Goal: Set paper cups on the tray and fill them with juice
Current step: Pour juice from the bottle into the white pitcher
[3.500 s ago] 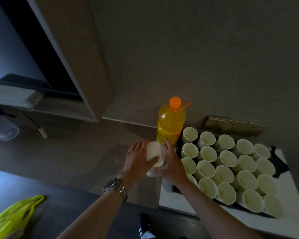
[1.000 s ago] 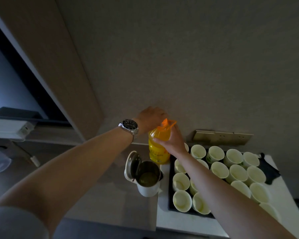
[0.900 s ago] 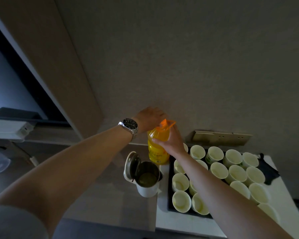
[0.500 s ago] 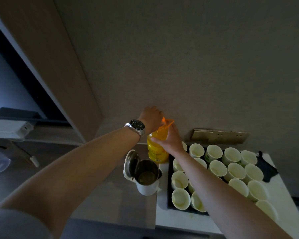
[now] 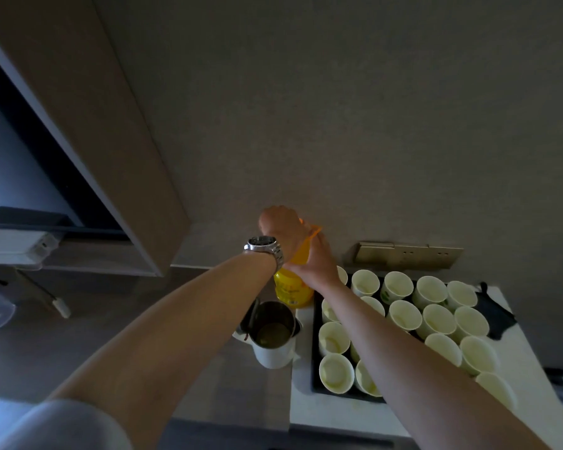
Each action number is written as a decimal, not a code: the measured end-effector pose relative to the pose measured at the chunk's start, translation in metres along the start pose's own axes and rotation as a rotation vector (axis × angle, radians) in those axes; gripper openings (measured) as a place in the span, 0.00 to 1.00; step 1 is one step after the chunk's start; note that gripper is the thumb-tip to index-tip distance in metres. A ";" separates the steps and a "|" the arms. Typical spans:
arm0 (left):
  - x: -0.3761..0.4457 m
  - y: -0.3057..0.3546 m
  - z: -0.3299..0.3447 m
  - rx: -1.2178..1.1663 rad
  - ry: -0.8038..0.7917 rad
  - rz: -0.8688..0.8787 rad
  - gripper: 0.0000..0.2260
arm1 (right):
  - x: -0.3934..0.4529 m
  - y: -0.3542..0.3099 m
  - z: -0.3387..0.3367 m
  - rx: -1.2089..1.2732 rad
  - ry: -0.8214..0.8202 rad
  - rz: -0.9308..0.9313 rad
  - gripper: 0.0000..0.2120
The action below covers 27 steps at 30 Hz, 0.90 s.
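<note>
**Hands on the juice bottle, cups waiting on the tray**

We start with the biggest thing, the tabletop (image 5: 322,414), a pale slab filling the lower right of the frame. On it sits the dark tray (image 5: 316,362), packed with rows of paper cups (image 5: 405,315), all upright and open to us. Most look empty; a few near the tray's left edge may hold a little liquid, but the dim light keeps us from being sure.

Just left of the tray stands a white kettle (image 5: 273,339) with its lid flipped open. Behind it, at the centre of the frame, stands the juice bottle (image 5: 291,289), its base near the tray's far left corner. It is clear plastic filled with yellow juice, with a printed label low down and an orange handle loop at the neck.

We judge the bottle to be heavy, since it looks nearly full, and its smooth wall could slip or dent under a squeeze. The neck and shoulder look to us the firmest places to take it.

Our left hand (image 5: 281,227) sits curled over the top, where the cap would be; the cap itself is hidden, so we cannot tell how the fingers lie on it. Our right hand (image 5: 317,259) wraps the bottle's shoulder, steadying it. A metal watch (image 5: 264,248) rides our left wrist.
</note>
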<state>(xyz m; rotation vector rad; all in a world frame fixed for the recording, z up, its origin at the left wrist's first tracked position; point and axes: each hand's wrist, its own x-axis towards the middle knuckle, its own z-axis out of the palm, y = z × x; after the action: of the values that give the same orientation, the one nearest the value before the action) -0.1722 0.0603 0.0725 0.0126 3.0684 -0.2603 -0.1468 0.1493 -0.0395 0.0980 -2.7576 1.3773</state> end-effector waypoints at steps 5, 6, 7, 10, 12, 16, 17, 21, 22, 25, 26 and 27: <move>-0.003 0.000 0.001 -0.039 0.050 -0.042 0.26 | -0.002 0.000 0.003 -0.019 0.003 0.006 0.51; -0.003 0.001 0.000 -0.063 0.056 -0.053 0.25 | -0.002 0.000 0.003 -0.019 -0.002 0.014 0.51; -0.002 0.001 -0.001 -0.080 0.058 -0.066 0.25 | -0.002 0.000 0.002 -0.019 -0.005 0.014 0.51; -0.003 0.003 -0.005 -0.074 0.069 -0.086 0.24 | -0.001 -0.001 -0.001 -0.038 -0.028 0.027 0.50; -0.005 0.004 -0.005 -0.053 0.091 -0.082 0.24 | -0.002 -0.003 -0.002 -0.061 -0.038 0.044 0.50; -0.001 0.002 -0.008 -0.077 0.041 -0.121 0.22 | -0.003 -0.002 -0.001 -0.044 -0.016 0.026 0.48; 0.000 0.002 -0.010 -0.087 0.016 -0.133 0.22 | -0.004 -0.003 -0.002 -0.050 -0.020 0.022 0.47; 0.003 0.003 -0.015 -0.020 -0.023 -0.121 0.23 | -0.003 -0.003 -0.005 -0.060 -0.027 0.033 0.49; 0.003 0.003 -0.014 -0.017 -0.027 -0.115 0.23 | -0.003 -0.002 -0.005 -0.053 -0.032 0.036 0.49; 0.003 0.000 -0.010 -0.056 0.023 -0.086 0.24 | -0.003 -0.002 -0.005 -0.041 -0.023 0.027 0.49; 0.001 0.000 -0.010 -0.076 0.053 -0.084 0.24 | -0.002 -0.002 -0.004 -0.042 -0.021 0.028 0.49; 0.000 -0.002 -0.011 -0.102 0.080 -0.088 0.25 | -0.002 -0.002 -0.004 -0.050 -0.032 0.041 0.49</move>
<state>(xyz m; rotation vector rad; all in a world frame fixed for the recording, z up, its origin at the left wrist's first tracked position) -0.1727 0.0605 0.0834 -0.1197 3.1622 -0.1099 -0.1450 0.1520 -0.0358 0.0624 -2.8335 1.3266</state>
